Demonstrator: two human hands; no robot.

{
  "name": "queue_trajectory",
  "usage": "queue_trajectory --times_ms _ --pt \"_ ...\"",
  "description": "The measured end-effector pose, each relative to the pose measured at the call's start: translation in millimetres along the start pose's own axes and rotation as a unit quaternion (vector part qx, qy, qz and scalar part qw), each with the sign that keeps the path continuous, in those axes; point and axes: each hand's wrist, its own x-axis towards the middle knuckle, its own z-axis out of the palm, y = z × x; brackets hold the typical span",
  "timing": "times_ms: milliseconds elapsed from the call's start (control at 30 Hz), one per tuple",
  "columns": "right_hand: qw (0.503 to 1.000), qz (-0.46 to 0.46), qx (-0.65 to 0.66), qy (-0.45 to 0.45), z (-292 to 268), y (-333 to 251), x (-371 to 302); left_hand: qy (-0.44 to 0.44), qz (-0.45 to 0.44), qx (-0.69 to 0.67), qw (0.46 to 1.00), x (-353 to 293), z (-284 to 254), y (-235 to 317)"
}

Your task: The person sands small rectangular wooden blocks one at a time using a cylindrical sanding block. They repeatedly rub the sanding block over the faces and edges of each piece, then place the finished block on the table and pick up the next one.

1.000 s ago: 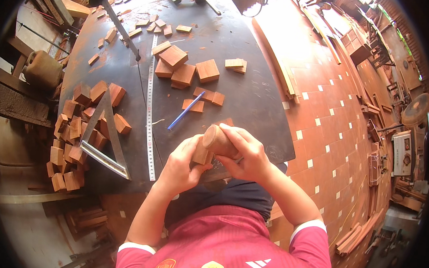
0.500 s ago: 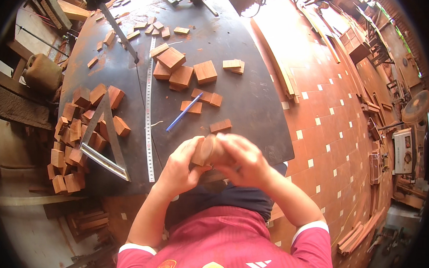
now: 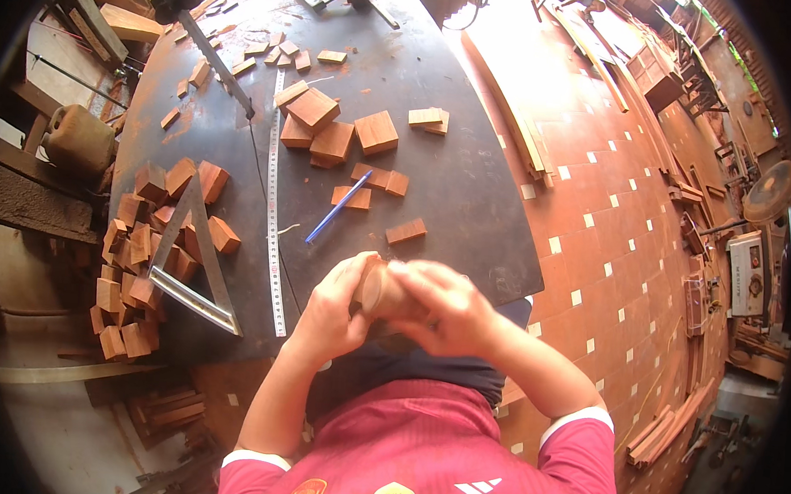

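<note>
At the table's near edge, my left hand (image 3: 339, 299) is closed round a small brown wooden piece (image 3: 373, 287) with a rounded face showing. My right hand (image 3: 446, 307), slightly blurred, grips the same piece from the other side, its fingers over the top. Much of the piece is hidden by the fingers, so its full shape cannot be made out. Just beyond the hands lies a small wooden block (image 3: 406, 231). Farther off, a blue pen (image 3: 339, 206) rests across another small block (image 3: 352, 197).
Wooden blocks (image 3: 314, 110) lie mid-table, beside a white measuring strip (image 3: 274, 196). At left, a metal triangular square (image 3: 197, 304) leans over a heap of blocks (image 3: 127, 253). A bandsaw blade (image 3: 215, 63) stands over the dark table (image 3: 470, 188). Timber lengths (image 3: 510, 110) lie right.
My right hand has moved slightly down and in toward the left hand. The wooden piece has turned and shifted a little between my fingers. The loose blocks and pen stay put.
</note>
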Motion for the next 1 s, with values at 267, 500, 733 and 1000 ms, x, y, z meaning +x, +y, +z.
queue_trajectory --times_ms 267,500,733,1000 --pt "0.999 0.009 0.029 -0.037 4 -10 -6 0.006 0.002 -0.004 1.000 0 2 -1" --pt "0.999 0.017 0.011 -0.034 10 -20 -9 0.010 0.011 0.006 1.000 0 3 -2" --pt "0.999 0.027 0.007 0.016 13 -15 -10 0.012 0.006 0.016 1.000 0 4 -3" --pt "0.998 0.050 -0.004 0.038 7 -15 -7 0.009 -0.009 -0.004 1.000 -1 5 -2"
